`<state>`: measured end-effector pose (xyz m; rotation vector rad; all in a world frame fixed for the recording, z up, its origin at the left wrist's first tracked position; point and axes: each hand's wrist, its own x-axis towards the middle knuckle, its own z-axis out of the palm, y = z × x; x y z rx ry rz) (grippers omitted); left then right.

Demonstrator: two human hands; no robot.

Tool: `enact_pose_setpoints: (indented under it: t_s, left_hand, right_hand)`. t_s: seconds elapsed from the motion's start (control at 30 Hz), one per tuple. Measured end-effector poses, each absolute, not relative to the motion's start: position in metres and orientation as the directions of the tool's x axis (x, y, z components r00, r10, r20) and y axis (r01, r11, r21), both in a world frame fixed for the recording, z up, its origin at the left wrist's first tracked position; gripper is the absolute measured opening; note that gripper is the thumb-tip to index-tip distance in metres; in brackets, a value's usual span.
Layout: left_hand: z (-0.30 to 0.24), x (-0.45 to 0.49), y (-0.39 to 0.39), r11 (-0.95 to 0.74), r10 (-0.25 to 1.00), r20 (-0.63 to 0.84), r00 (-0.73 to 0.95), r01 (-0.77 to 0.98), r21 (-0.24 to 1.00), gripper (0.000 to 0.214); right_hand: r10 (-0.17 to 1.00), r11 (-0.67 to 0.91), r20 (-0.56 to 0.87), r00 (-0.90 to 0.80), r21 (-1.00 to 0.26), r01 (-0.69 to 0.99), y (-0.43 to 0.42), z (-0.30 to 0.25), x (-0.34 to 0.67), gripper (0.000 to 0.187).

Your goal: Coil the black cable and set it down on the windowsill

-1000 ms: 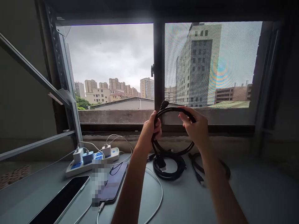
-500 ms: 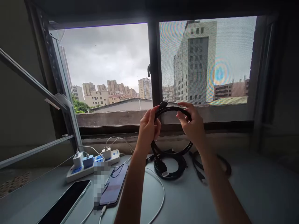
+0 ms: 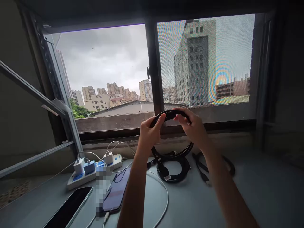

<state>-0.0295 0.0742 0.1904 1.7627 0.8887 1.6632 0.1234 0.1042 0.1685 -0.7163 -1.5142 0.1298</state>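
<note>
Both hands hold a loop of coiled black cable [image 3: 171, 114] upright above the table. My left hand [image 3: 151, 134] grips its upper left side, with the thumb lying along the inside. At its upper right, my right hand [image 3: 193, 126] is closed round the loop, fingers behind and thumb in front. A flat black plug [image 3: 163, 172] with a pale metal end shows below the loop; I cannot tell which cable it belongs to. Under the held loop, a second coiled black cable [image 3: 182, 175] lies on the table, partly overlapped in view.
Another black cable [image 3: 230, 166] lies right, partly behind my forearm. On the left are a white power strip [image 3: 73, 182] with several chargers, a phone [image 3: 116, 191] with a white cable [image 3: 166, 201] nearby, and a second phone [image 3: 68, 207]. A metal frame [image 3: 64, 85] stands before the window.
My left hand has shifted its grip, its thumb now across the loop. The plug end that stood up beside it is no longer visible there. My right fingers have closed further round the cable.
</note>
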Motion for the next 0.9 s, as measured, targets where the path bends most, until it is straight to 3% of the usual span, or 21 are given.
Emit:
enact_pose_setpoints:
  t_s: [0.27, 0.47, 0.73, 0.9]
  left_hand:
    - [0.188, -0.033, 0.075, -0.548, 0.836, 0.548, 0.029, 0.109, 0.829, 0.040]
    - [0.186, -0.032, 0.075, -0.486, 0.872, 0.489, -0.002, 0.100, 0.868, 0.046]
    - [0.191, -0.033, 0.072, -0.410, 0.910, 0.413, -0.032, 0.084, 0.908, 0.050]
    - [0.191, -0.037, 0.074, -0.360, 0.933, 0.361, -0.002, 0.070, 0.930, 0.058]
  right_hand:
    - [0.623, 0.774, 0.782, 0.022, -0.621, 0.125, 0.101, 0.168, 0.131, 0.031]
    - [0.782, 0.618, 0.623, -0.021, -0.780, -0.094, 0.090, 0.174, 0.132, 0.041]
    - [0.846, 0.520, 0.527, -0.082, -0.849, -0.093, 0.082, 0.178, 0.129, 0.047]
    - [0.765, 0.643, 0.639, -0.081, -0.764, 0.050, 0.085, 0.174, 0.119, 0.052]
